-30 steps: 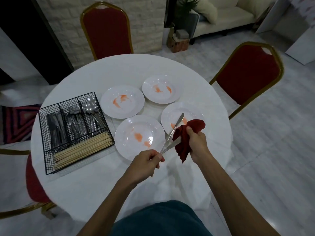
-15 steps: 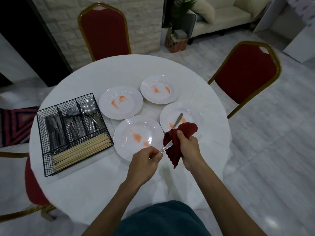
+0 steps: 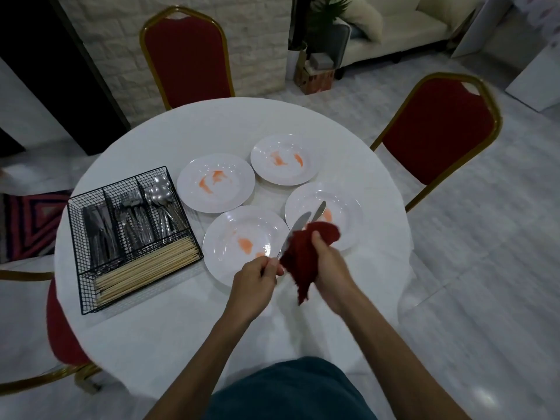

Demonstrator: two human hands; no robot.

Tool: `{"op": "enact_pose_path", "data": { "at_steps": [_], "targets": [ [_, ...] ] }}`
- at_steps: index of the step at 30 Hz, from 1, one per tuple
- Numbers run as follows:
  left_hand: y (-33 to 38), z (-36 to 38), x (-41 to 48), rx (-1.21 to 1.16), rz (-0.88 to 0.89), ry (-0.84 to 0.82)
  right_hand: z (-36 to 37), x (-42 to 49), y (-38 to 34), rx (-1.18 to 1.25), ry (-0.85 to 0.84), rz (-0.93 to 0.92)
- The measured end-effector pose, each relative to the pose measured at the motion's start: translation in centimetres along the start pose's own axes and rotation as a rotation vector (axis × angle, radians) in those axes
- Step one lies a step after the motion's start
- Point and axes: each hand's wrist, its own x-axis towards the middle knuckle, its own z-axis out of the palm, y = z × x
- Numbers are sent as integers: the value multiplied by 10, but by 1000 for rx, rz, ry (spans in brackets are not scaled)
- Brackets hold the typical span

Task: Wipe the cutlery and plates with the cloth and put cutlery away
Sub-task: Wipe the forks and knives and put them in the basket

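Right hand [image 3: 330, 268] (clenched round the red cloth [image 3: 303, 256]) has slid back down the table knife [image 3: 297, 227], now right beside the left hand [image 3: 256, 281] gripping its handle. Blade looks wiped; the plates [image 3: 236, 195] beyond both hands are still smeared.

Both bare forearms reach forward from the bottom of the view and converge in front of the body. The left hand [image 3: 257, 278] is fisted, knuckles up, its fingers curled round the handle of a knife [image 3: 298, 227]. The right hand [image 3: 331, 268], just beside it, clutches a red cloth [image 3: 303, 259], with one digit pressed over the top of the fabric.
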Motion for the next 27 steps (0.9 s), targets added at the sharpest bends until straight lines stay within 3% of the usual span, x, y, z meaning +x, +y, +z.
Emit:
{"op": "enact_pose_path", "data": {
  "at_steps": [3,10,18,21,24,27],
  "targets": [
    [5,4,4,34,-28,-57,20,-15,19,-112,-163,5],
    [5,-5,-11,-128,-105,-258,11,5,-4,-179,-9,-74],
    [8,-18,-20,-194,-166,-346,-13,30,-23,72,176,-43],
    [12,-18,-13,-243,-146,-254,-9,23,-25,115,110,-21],
    [22,-8,-4,-269,-104,-219,8,5,-14,-20,-26,-35],
    [26,-4,3,-146,-50,-215,15,-4,-6,-138,-111,-73]
  ]
}}
